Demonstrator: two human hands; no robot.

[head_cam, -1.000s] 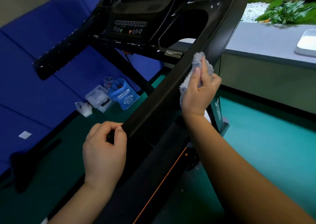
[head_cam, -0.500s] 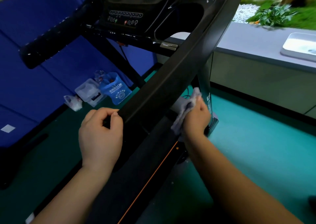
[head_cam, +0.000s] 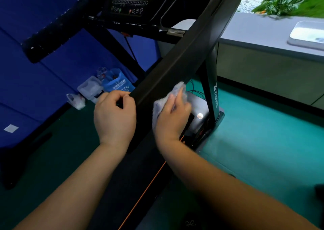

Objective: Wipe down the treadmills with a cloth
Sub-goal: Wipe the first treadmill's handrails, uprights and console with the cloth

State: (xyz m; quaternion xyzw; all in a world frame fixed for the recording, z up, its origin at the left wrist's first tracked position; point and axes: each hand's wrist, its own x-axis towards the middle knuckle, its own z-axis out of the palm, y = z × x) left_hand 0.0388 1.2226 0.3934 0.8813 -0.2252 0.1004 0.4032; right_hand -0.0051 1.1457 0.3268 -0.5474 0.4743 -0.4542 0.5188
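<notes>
Left hand gripping handrail, right hand clutching cloth (blurred)

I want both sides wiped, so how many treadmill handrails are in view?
2. The far handrail juts out at upper left, untouched. The near handrail runs diagonally through the middle; the left hand grips its end, the right hand holds the cloth to its side.

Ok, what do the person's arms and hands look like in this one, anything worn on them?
Nothing worn shows. The left hand and right hand have no gloves, rings or wristbands, and the left forearm and right forearm are uncovered to the frame edge, no sleeve in view.
</notes>
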